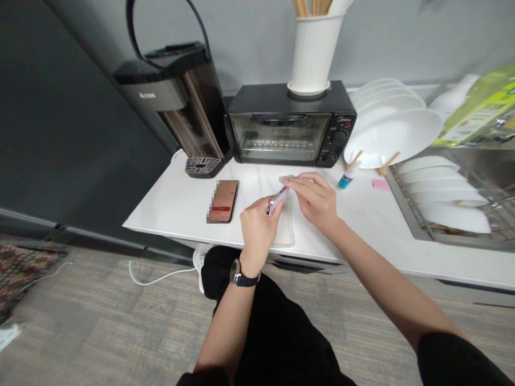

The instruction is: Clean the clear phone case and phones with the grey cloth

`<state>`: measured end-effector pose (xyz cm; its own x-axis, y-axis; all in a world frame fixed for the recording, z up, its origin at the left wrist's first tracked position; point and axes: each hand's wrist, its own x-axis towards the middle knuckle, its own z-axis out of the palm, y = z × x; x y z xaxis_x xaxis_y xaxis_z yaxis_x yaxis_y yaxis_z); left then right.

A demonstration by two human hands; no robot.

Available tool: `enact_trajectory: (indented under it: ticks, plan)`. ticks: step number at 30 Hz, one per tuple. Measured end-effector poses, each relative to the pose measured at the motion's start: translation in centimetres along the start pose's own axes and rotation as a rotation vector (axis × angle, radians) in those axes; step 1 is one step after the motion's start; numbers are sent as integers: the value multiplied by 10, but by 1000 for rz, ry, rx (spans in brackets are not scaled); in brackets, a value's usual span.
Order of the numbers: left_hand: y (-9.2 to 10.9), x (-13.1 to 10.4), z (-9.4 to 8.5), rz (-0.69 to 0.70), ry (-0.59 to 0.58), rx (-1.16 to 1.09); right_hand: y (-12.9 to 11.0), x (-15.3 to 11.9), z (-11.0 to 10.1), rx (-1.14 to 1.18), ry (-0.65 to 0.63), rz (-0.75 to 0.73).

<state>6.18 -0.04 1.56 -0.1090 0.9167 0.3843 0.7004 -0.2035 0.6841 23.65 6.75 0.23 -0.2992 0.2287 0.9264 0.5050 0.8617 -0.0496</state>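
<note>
In my left hand [259,222] is a pale pink phone [278,199], tilted up edge-on above the counter, with the fingers and thumb closed round its sides. My right hand [316,198] is at the phone's upper end, fingers pressed together around a thin whitish piece [286,178]; what that piece is I cannot make out. Beneath the hands a pale flat cloth-like sheet [285,236] lies on the white counter [177,209]. Left of my left hand lies a second phone [223,201], its screen lit reddish-brown. Right of my right hand stands a small spray bottle [348,177] with a blue label.
Behind the hands is a black toaster oven [285,134] with a white pot [316,51] of utensils on top. A tall drink dispenser [189,107] stands at left. White plates [396,131], a dish rack [422,214] and a pink pad [380,184] are at right.
</note>
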Motion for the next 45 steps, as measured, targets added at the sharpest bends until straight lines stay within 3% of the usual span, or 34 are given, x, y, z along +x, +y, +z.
enact_trajectory:
  ticks: [6,14,23,29,37,45]
  plan:
    - [0,-1,1,-3,5,-10,6,-6,0,-6,13,28]
    - [-1,-2,3,31,25,59,-14,-4,3,-14,55,16]
    - [-5,-1,1,14,21,152,-46,-4,5,123,-88,-22]
    - [0,0,-2,-35,-10,148,-35,0,1,89,-57,-102]
    - [0,1,-2,-57,-27,30,-5,2,-2,38,-9,21]
    - [0,2,-1,-51,-13,25,-23,2,3,21,12,46]
